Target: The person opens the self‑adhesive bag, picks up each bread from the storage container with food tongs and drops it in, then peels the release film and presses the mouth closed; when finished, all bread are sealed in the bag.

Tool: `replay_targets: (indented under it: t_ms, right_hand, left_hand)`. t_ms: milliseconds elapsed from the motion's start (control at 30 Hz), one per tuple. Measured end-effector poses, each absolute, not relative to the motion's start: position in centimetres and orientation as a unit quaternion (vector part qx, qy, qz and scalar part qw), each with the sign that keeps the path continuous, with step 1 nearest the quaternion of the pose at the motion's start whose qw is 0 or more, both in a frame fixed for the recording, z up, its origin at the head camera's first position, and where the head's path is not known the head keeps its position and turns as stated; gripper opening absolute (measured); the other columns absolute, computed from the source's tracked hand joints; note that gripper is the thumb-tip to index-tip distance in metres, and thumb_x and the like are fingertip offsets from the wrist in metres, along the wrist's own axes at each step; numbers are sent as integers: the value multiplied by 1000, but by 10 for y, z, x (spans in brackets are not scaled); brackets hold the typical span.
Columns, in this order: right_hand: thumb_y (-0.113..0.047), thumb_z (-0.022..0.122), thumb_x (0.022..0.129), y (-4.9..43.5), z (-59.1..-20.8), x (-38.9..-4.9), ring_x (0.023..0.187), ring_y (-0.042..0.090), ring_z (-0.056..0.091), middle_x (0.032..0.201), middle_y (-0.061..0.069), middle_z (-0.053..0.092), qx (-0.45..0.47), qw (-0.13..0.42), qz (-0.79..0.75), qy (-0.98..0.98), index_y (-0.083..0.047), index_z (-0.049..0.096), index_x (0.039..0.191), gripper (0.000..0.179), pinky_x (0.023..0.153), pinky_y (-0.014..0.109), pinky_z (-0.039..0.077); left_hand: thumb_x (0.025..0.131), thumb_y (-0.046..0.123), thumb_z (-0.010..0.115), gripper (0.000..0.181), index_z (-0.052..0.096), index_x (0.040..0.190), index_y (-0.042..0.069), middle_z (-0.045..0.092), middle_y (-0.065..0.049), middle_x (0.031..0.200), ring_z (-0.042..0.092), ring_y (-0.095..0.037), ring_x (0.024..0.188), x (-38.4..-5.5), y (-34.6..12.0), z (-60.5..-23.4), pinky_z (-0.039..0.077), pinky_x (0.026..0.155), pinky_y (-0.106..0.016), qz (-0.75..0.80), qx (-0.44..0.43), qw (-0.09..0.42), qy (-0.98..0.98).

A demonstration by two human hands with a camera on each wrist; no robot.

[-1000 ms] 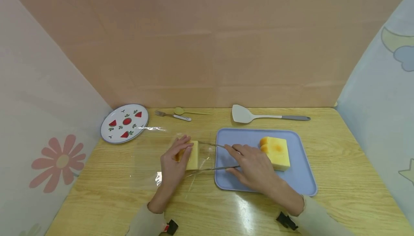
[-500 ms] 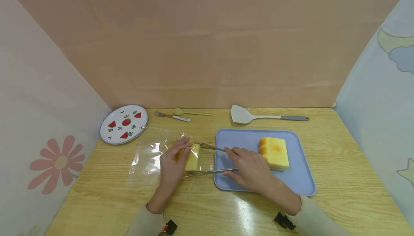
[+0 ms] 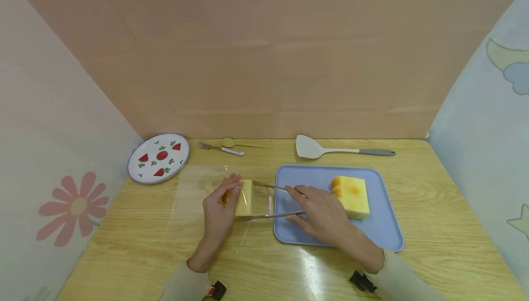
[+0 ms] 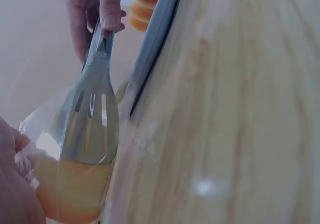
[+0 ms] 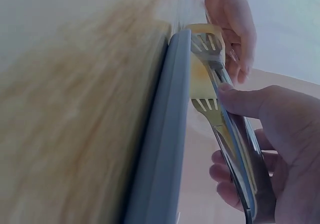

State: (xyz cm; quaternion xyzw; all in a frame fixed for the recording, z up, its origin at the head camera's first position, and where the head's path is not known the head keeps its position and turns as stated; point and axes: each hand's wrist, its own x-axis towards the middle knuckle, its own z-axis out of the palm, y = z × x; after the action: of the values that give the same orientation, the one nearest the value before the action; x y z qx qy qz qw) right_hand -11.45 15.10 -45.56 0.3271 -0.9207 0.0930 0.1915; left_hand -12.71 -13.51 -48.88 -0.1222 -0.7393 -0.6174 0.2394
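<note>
My left hand [image 3: 221, 209] grips a block of yellow bread [image 3: 247, 200] through a clear plastic bag [image 3: 188, 200], which spreads over the table to the left. Metal serving tongs [image 3: 270, 216] reach into the bag's right side, one slotted end along each side of that bread. Curled round the tongs' other end is my right hand [image 3: 322, 209], above the blue tray [image 3: 318, 170]. In the left wrist view the slotted tongs [image 4: 95, 94] lie against the bread [image 4: 75, 189] under the film. The bread's browned end is partly hidden behind my left fingers.
A second bread block [image 3: 353, 195] sits on the tray. Along the back lie a white spatula [image 3: 310, 147] with a grey handle, a small fork [image 3: 225, 149] and a yellow spoon [image 3: 229, 142]. Strawberry-patterned plates [image 3: 150, 165] stand at the back left. Walls enclose the table.
Both hands keep nearly the same places and holds. The film's folds and glints have shifted, and the tongs and gripped bread have moved only slightly.
</note>
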Motion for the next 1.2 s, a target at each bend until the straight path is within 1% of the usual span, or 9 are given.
replay_targets:
  t_ms: [100, 200, 333, 467, 600, 800, 967, 1100, 1200]
  right_hand:
    - [-54, 95, 84, 148, -455, -116, 90, 22, 76, 123, 6, 79, 332, 193, 93, -919, -9, 73, 145, 78, 70, 37, 63]
    - [-55, 94, 85, 146, -456, -116, 86, 21, 74, 120, 5, 79, 333, 185, 87, -920, -9, 74, 144, 77, 68, 35, 62]
    - [-56, 93, 86, 145, -456, -115, 83, 19, 72, 116, 4, 79, 335, 166, 83, -924, -8, 74, 143, 77, 64, 34, 59]
    - [-57, 91, 88, 144, -457, -115, 87, 20, 73, 117, 6, 78, 335, 146, 86, -927, -5, 72, 144, 78, 67, 36, 57]
    - [-55, 90, 90, 145, -458, -115, 91, 21, 74, 118, 6, 78, 335, 136, 89, -928, -5, 71, 145, 78, 70, 37, 54]
    - [-53, 94, 86, 146, -458, -116, 96, 22, 75, 123, 5, 78, 336, 167, 88, -923, -10, 72, 146, 77, 73, 37, 57]
    - [-54, 97, 82, 145, -458, -117, 90, 21, 74, 122, 4, 78, 340, 205, 98, -913, -12, 74, 145, 79, 69, 36, 59]
    - [-56, 94, 85, 143, -459, -118, 86, 20, 74, 121, 5, 79, 341, 204, 95, -913, -10, 74, 145, 78, 67, 36, 62]
    - [-56, 91, 89, 143, -459, -117, 81, 19, 72, 118, 5, 78, 340, 194, 90, -916, -8, 74, 143, 75, 64, 34, 60]
  left_hand:
    - [104, -3, 75, 8, 82, 108, -4, 79, -19, 129, 67, -40, 139, -125, -133, -486, 40, 127, -42, -626, -107, 245, -733]
    - [104, -2, 75, 9, 82, 109, -3, 80, -17, 128, 68, -38, 137, -123, -130, -483, 42, 126, -37, -626, -100, 245, -734]
    - [102, -5, 76, 9, 83, 108, -4, 81, -18, 126, 71, -41, 132, -121, -126, -481, 46, 122, -31, -617, -114, 247, -739]
    - [103, -3, 76, 8, 83, 108, -3, 81, -18, 125, 72, -42, 130, -122, -126, -481, 51, 116, -27, -608, -109, 251, -746]
    - [104, 0, 76, 9, 83, 109, -3, 80, -17, 129, 71, -39, 133, -124, -131, -482, 49, 115, -23, -610, -94, 230, -753]
    - [103, -1, 78, 8, 83, 108, -3, 80, -16, 128, 71, -38, 133, -125, -133, -481, 44, 122, -26, -603, -104, 223, -759]
    - [103, -3, 77, 8, 83, 107, -1, 81, -16, 125, 72, -39, 131, -122, -128, -479, 45, 123, -30, -606, -115, 236, -751]
    - [102, -4, 76, 9, 83, 107, -1, 82, -14, 124, 73, -37, 130, -117, -122, -476, 47, 121, -32, -618, -112, 237, -741]
    - [103, -3, 77, 9, 84, 107, 0, 82, -12, 124, 74, -36, 129, -114, -120, -473, 48, 120, -30, -619, -107, 238, -741]
